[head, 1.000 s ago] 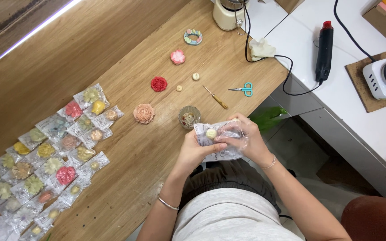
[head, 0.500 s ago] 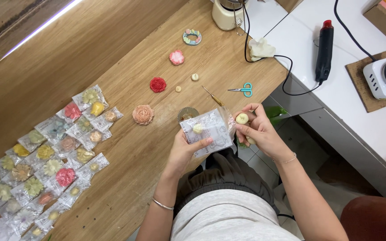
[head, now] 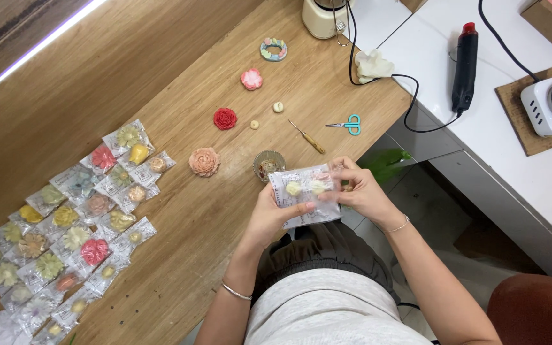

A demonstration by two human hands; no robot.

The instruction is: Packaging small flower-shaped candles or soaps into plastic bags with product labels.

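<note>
Both hands hold one clear packet [head: 305, 195] above the desk [head: 180, 83] edge: left hand [head: 273, 214] fingers pinch its lower side, right hand [head: 359, 191] fingers grip the far end, keeping two pale pieces flat inside

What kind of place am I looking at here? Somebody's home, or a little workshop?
Most likely a small craft workshop. A wooden table holds rows of bagged flower pieces; loose flowers, small scissors and a heat tool lie nearby, while both hands grip a clear bag.
</note>
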